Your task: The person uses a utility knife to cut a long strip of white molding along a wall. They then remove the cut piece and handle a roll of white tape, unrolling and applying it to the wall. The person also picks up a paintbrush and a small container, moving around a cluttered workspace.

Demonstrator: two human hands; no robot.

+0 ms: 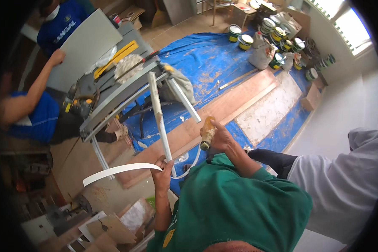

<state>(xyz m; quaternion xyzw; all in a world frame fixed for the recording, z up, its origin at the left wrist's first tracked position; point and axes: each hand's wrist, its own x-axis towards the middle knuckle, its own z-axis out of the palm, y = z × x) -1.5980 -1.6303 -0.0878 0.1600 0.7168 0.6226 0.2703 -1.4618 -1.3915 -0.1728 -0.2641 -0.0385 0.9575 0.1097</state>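
Observation:
My left hand (161,170) is closed around a long, thin white strip (122,169). One end of the strip sticks out to the left, and the rest curls in a loop to the right of the hand. Higher and to the right, my right hand (221,138) grips a small, stained yellowish bottle (208,130), tilted with its dark end toward me. Just beyond my left hand stands a pale metal leg (160,119) of the grey work table (113,107).
Two people in blue stand at the table's left; a hand (58,56) holds a large pale panel (86,48). A person in grey (332,185) is close on my right. Wooden boards (235,105) lie on a blue sheet (197,54). Several paint buckets (245,41) stand at the far right.

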